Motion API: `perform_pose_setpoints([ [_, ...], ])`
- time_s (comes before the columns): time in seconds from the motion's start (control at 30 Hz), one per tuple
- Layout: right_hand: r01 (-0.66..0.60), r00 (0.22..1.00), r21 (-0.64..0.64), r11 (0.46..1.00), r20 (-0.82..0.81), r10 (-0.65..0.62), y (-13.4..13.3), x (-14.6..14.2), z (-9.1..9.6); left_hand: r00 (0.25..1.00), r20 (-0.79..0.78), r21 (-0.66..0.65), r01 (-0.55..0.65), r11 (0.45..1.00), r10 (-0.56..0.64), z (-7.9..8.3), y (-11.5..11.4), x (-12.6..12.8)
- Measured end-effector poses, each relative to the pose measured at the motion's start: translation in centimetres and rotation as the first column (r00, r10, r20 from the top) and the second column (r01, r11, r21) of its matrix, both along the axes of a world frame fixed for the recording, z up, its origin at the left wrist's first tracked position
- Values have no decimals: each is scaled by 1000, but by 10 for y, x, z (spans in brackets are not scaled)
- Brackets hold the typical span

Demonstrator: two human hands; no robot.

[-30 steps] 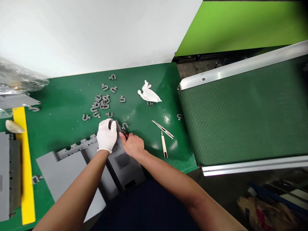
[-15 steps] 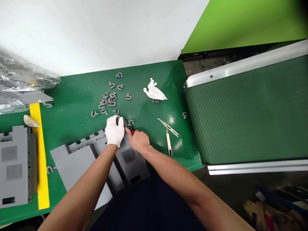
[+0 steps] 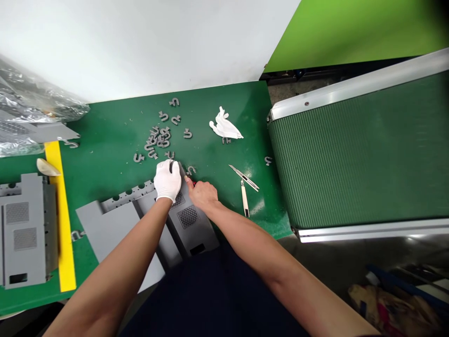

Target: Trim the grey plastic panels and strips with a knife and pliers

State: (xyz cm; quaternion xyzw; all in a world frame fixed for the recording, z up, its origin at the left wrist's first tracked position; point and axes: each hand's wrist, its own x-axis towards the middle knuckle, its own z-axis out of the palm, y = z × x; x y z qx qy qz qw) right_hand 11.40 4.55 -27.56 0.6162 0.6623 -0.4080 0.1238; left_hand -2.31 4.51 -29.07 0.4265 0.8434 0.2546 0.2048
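A large grey plastic panel (image 3: 119, 234) with vent grilles lies at an angle on the green table, close against my body. At its far edge, my left hand (image 3: 167, 180) in a white glove is closed over the panel's corner. My bare right hand (image 3: 203, 194) is wrapped round a red-handled tool (image 3: 194, 183), apparently cutting pliers, mostly hidden by the fingers. The tool is at the panel's right-hand edge, beside the left fingertips. A grey U-shaped plastic piece (image 3: 191, 170) lies just beyond the tool. Several similar pieces (image 3: 161, 138) lie scattered farther back.
A white glove (image 3: 225, 126), a craft knife (image 3: 244, 178) and a white-handled knife (image 3: 244, 199) lie to the right. A ribbed green conveyor (image 3: 351, 159) adjoins the table. At left are a yellow strip (image 3: 65, 224), another grey panel (image 3: 24, 234) and plastic-wrapped parts (image 3: 31, 112).
The whole view has shifted slightly, with the table now higher in the picture. My left hand keeps its hold on the panel; the right hand has barely moved and less of the tool shows.
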Motion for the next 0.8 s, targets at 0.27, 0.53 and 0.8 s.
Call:
perform_pose_setpoints([
  [0.27,-15,1000,-33,999,-23,14,8,4,8,999,-10,-87,40,995,-41,8,5,-3],
  [0.53,17,997,-58,998,-81,-22,30,34,16,999,-14,-90,45,995,-46,5,1,-6],
  [0.8,215,906,-286,934,-297,-300,-3,63,23,991,64,-52,121,991,-117,8,0,-33],
])
